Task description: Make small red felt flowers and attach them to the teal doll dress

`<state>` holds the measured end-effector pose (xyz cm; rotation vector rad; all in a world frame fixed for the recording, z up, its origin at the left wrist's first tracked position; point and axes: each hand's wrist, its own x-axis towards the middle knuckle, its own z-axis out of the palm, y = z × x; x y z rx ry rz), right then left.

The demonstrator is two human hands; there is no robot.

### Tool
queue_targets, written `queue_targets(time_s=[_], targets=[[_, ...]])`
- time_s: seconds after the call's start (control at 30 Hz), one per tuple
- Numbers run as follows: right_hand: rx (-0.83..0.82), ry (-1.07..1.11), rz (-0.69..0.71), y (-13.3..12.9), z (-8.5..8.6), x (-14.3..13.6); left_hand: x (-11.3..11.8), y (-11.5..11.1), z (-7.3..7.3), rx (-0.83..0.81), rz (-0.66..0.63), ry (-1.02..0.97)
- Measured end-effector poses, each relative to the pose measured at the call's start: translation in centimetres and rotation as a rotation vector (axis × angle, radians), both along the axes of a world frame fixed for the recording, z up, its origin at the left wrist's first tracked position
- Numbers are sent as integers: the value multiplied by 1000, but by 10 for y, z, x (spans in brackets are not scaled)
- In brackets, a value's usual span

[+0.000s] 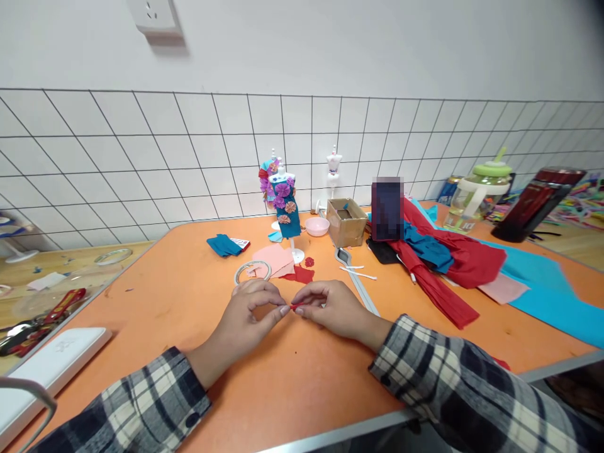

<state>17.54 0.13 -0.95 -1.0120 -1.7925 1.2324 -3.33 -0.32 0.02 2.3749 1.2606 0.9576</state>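
Near the middle of the orange table, my left hand [255, 311] and my right hand [330, 308] meet fingertip to fingertip. Both pinch a small red piece of crepe paper [296, 306], mostly hidden by the fingers. Just beyond the hands lie a red paper scrap [301, 274], a small red paper flower [309, 262] and a pink sheet [271, 257]. A roll of tape [253, 272] rests beyond my left hand. Behind these stands a small white mannequin in a blue dress [287, 214] with purple and peach paper flowers.
A cardboard box [346, 223], pink bowl [317, 226] and bare mannequin [333, 167] stand at the back. Rightward are a phone [387, 211], crumpled red paper [476, 258], a green-lidded bottle [479, 198] and a dark red thermos [538, 204]. A white power bank [61, 365] lies at left.
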Motion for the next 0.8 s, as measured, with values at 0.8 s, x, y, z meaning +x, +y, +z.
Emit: queue_targets(time_s=[0.8], targets=[[117, -307, -88, -1, 4, 1, 8, -6, -6, 32, -39, 49]])
